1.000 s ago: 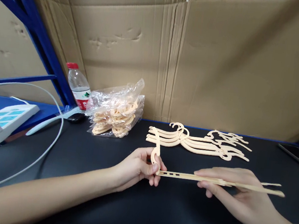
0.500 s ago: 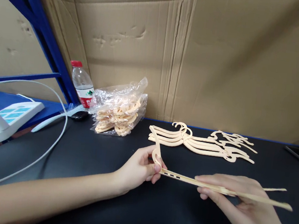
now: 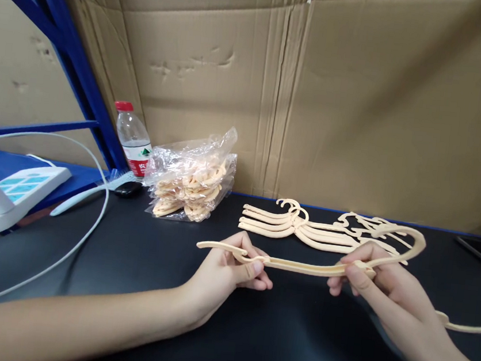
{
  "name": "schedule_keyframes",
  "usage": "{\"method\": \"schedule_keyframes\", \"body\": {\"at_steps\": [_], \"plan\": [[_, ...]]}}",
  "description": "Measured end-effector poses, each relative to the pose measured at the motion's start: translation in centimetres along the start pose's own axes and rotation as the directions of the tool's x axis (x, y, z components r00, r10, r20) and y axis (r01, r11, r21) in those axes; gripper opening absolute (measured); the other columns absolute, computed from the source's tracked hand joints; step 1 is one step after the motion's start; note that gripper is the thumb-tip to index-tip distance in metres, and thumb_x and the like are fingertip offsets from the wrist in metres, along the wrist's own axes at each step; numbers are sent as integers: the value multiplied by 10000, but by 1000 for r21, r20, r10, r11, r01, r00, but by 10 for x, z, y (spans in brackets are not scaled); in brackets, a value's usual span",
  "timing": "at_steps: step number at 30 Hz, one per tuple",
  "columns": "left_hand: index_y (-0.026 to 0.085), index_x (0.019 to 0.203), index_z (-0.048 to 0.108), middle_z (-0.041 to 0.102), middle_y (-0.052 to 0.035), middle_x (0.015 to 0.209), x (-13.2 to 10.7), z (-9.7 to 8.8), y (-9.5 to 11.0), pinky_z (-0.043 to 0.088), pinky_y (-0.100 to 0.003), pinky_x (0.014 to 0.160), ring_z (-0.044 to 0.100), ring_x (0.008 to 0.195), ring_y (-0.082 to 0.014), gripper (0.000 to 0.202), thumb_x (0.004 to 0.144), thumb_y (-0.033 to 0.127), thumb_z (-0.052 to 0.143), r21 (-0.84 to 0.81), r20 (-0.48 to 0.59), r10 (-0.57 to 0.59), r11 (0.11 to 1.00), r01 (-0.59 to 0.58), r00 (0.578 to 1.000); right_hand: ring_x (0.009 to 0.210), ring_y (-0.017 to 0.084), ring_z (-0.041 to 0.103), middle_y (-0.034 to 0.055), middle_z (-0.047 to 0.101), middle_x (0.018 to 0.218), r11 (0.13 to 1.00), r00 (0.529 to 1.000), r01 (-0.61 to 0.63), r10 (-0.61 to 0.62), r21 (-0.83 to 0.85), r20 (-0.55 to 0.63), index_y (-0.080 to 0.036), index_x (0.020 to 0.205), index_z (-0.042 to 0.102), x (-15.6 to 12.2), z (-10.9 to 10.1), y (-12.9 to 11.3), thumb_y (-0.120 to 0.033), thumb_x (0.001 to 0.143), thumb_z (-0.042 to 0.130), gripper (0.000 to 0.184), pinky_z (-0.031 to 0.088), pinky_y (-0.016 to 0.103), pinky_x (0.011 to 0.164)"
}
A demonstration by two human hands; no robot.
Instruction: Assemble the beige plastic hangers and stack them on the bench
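A beige plastic folding hanger (image 3: 304,267) is stretched between both hands above the dark table. My left hand (image 3: 234,267) pinches its left end, where a short end piece sticks out to the left. Around the hanger's middle joint, my right hand (image 3: 388,290) is closed, with the hook curving up and to the right above the fingers. Part of the far arm shows beyond the right wrist; the rest is hidden behind that hand. Behind, a row of similar hangers (image 3: 270,224) lies flat on the table, its right end partly covered by the held hook.
A clear plastic bag (image 3: 192,181) of folded beige hangers stands left of the row, beside a red-capped bottle (image 3: 134,139). Further left are a brush (image 3: 77,197), a white cable (image 3: 100,211) and a white-and-blue device (image 3: 17,190). A cardboard wall (image 3: 216,85) closes the back.
The held hanger has turned over: its hook now faces up at the right, and the end piece in my left hand has swung from upright to pointing left. Both hands still hold it.
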State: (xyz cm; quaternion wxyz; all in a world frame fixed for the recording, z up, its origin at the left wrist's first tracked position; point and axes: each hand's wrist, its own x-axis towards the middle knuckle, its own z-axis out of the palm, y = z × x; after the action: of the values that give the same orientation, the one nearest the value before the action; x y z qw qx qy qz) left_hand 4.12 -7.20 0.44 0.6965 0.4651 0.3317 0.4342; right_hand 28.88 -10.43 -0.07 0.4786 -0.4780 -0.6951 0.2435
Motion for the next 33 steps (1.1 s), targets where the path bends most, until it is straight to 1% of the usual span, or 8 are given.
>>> {"method": "schedule_keyframes", "body": {"at_steps": [4, 7, 8, 10, 13, 16, 22, 33], "plan": [[171, 784, 480, 676, -34, 830, -15, 8, 0, 503, -202, 549, 665, 587, -125, 221, 765, 198, 698, -49, -20, -278, 960, 277, 960, 707, 173, 585, 42, 614, 811, 996, 995, 8, -18, -92, -103, -219, 777, 597, 8, -5, 1, -468, 889, 544, 278, 486, 265, 585], [184, 814, 526, 693, -43, 846, -34, 17, 1, 487, -209, 513, 670, 590, -146, 122, 768, 174, 639, 135, 147, -428, 902, 410, 892, 620, 162, 566, 26, 593, 716, 994, 993, -65, 57, -84, -105, -212, 760, 612, 13, -8, 2, -505, 804, 638, 298, 478, 258, 522], [183, 800, 557, 704, -53, 847, -40, 19, 3, 492, -207, 529, 675, 627, -152, 81, 777, 169, 634, 279, 216, -404, 898, 341, 889, 615, 163, 573, 27, 598, 710, 994, 992, -84, 78, -67, -96, -207, 758, 615, 14, -8, 4, -509, 774, 669, 308, 490, 263, 530], [193, 871, 647, 723, -81, 924, -47, 22, 7, 542, -255, 677, 691, 787, -191, 63, 849, 183, 589, 561, 349, -230, 828, -6, 909, 655, 180, 609, 35, 625, 746, 994, 992, -107, 105, -16, -77, -201, 832, 619, 14, -7, 7, -498, 738, 710, 324, 523, 288, 585], [206, 1113, 675, 665, -132, 1207, -48, 21, 9, 445, -390, 1008, 580, 1159, -297, 259, 872, 158, 591, 707, 606, 25, 440, -554, 795, 704, 200, 631, 7, 635, 734, 990, 990, -139, 139, 0, -36, -213, 1152, 529, 13, -1, 13, -450, 763, 705, 488, 531, 331, 657], [106, 1325, 536, 444, -220, 1421, -43, 17, 0, 257, -553, 1110, 350, 1352, -394, 484, 878, 273, 621, 712, 698, 11, 98, -696, 716, 634, 187, 604, -22, 635, 669, 988, 989, -145, 144, -62, -12, -198, 1342, 345, 10, 7, 17, -438, 808, 659, 664, 505, 331, 620], [86, 1416, 408, 286, -275, 1474, -42, 12, -12, 212, -647, 1078, 265, 1375, -438, 722, 841, 458, 638, 803, 594, -86, -1, -596, 800, 653, 169, 605, 36, 696, 834, 975, 989, -21, 53, -220, 141, -210, 1298, 444, 8, 15, 20, -378, 868, 568, 478, 489, 313, 585], [43, 1395, 439, 312, -313, 1445, -42, 24, 8, 291, -658, 1029, 329, 1328, -488, 716, 839, 453, 629, 832, 525, -204, -84, -549, 826, 985, 216, 624, 71, 673, 1044, 947, 977, 116, -54, -300, 207, -240, 1045, 671, 7, 13, 21, -332, 912, 545, 205, 569, 326, 759]]}}
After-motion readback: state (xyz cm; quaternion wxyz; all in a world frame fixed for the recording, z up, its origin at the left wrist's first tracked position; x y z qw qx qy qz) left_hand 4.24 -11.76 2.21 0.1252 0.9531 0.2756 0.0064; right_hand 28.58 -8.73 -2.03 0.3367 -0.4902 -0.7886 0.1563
